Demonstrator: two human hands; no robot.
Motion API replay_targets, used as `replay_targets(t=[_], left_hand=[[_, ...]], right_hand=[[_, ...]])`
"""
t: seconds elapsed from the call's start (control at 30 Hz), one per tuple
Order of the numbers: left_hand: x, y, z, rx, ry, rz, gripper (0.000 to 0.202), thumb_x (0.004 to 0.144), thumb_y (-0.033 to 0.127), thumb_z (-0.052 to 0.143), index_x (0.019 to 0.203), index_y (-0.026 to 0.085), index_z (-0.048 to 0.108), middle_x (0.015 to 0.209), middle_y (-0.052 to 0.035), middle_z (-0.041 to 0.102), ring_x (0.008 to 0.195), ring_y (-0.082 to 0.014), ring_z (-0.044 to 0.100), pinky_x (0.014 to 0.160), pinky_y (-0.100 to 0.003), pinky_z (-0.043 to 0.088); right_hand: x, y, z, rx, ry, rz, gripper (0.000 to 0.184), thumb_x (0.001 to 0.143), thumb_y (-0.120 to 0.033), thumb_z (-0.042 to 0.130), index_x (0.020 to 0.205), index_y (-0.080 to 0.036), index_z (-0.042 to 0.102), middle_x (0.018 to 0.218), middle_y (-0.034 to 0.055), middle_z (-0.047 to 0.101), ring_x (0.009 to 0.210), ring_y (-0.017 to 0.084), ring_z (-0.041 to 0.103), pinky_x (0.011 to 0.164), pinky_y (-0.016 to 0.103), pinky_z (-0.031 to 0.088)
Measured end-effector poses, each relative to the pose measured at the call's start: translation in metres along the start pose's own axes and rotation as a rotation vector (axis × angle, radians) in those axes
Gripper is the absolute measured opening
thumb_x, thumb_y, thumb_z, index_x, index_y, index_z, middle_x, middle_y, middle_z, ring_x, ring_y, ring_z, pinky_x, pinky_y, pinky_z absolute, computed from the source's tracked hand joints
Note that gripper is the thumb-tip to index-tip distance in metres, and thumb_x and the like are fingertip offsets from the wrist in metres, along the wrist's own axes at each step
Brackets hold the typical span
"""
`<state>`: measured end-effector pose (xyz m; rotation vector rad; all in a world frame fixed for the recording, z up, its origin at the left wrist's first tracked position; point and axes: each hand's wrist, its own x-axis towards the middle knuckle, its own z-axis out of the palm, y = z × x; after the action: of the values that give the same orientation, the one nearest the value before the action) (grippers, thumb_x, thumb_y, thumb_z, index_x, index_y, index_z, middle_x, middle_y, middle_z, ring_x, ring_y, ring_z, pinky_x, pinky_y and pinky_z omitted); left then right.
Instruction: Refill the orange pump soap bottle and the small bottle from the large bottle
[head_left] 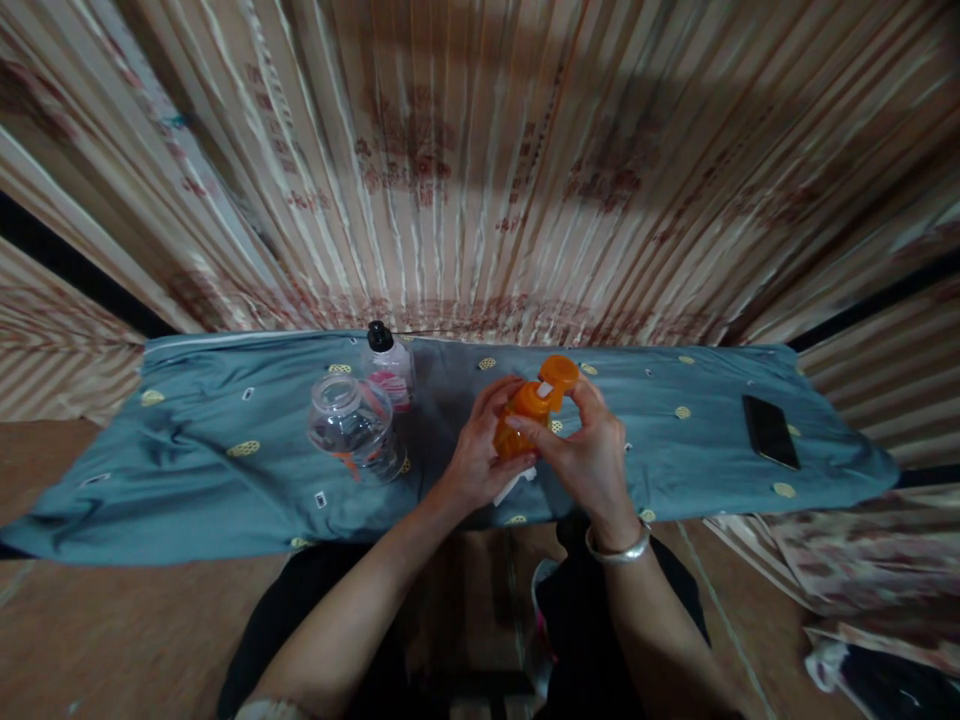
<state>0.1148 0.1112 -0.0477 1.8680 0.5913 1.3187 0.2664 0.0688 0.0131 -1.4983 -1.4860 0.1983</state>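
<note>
Both my hands hold a small orange bottle [525, 412] above the blue-grey cloth [187, 480] that covers the table. My left hand [480, 455] wraps around the bottle's body from the left. My right hand [589, 450] grips it near the top, with fingers by the orange flip cap [559, 374], which stands hinged open. A bit of white paper or label [514, 485] shows under my left hand. To the left stand a clear jar [352, 425] and a clear bottle with a black cap [388, 365].
A black phone [769, 430] lies on the cloth at the right. Striped patterned curtains [480, 170] hang behind the table. Folded fabric [862, 570] lies on the floor at the lower right. A silver bangle [616, 550] is on my right wrist.
</note>
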Motion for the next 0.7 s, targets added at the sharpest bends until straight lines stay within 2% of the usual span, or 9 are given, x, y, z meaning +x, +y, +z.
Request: replay_targets(t=[0.13,0.3,0.43,0.57,0.63,0.7], left_hand=[[0.0,0.001,0.0,0.021,-0.007,-0.042,0.076,0.088,0.061,0.077,0.149,0.024,0.051,0.154,-0.0184,0.055,0.146,-0.0375,0.054,0.124,-0.056,0.042],[0.0,0.002,0.0,0.027,0.002,-0.06,0.077,0.087,0.061,0.077,0.149,0.022,0.051,0.154,-0.0196,0.054,0.144,-0.0373,0.056,0.123,-0.056,0.044],[0.0,0.002,0.0,0.017,0.003,-0.033,0.077,0.09,0.064,0.073,0.15,0.021,0.05,0.154,-0.0194,0.054,0.144,-0.0354,0.056,0.122,-0.053,0.046],[0.001,0.003,0.001,0.024,0.014,-0.064,0.078,0.088,0.064,0.076,0.149,0.022,0.051,0.154,-0.0181,0.054,0.144,-0.0356,0.055,0.123,-0.055,0.045],[0.001,0.003,0.001,0.018,0.017,-0.078,0.078,0.088,0.063,0.077,0.149,0.023,0.051,0.153,-0.018,0.054,0.145,-0.0363,0.055,0.124,-0.056,0.043],[0.001,0.003,0.001,0.006,0.018,-0.057,0.076,0.088,0.062,0.077,0.148,0.023,0.052,0.153,-0.0187,0.055,0.145,-0.0365,0.055,0.123,-0.057,0.043]], right_hand=[[0.0,-0.004,0.001,0.047,-0.036,-0.021,0.045,0.086,-0.05,0.082,0.124,-0.028,0.073,0.132,0.0101,0.075,0.129,0.033,0.069,0.114,0.053,0.055],[0.003,-0.004,-0.006,0.152,-0.165,-0.098,0.043,0.095,-0.043,0.073,0.134,-0.027,0.07,0.137,0.0106,0.074,0.131,0.031,0.068,0.118,0.051,0.051],[0.013,0.0,-0.013,0.175,-0.278,-0.156,0.043,0.098,-0.046,0.07,0.136,-0.027,0.07,0.142,0.0102,0.072,0.138,0.031,0.064,0.12,0.048,0.049],[0.022,0.003,-0.018,0.202,-0.395,-0.163,0.041,0.1,-0.05,0.067,0.134,-0.028,0.071,0.14,0.0085,0.074,0.135,0.029,0.067,0.119,0.047,0.049],[0.023,0.005,-0.018,0.183,-0.375,-0.144,0.044,0.097,-0.053,0.07,0.133,-0.028,0.072,0.139,0.0087,0.075,0.135,0.03,0.067,0.119,0.049,0.049],[0.021,0.007,-0.016,0.136,-0.284,-0.109,0.049,0.09,-0.057,0.077,0.129,-0.027,0.073,0.138,0.0102,0.075,0.134,0.032,0.067,0.118,0.052,0.05]])
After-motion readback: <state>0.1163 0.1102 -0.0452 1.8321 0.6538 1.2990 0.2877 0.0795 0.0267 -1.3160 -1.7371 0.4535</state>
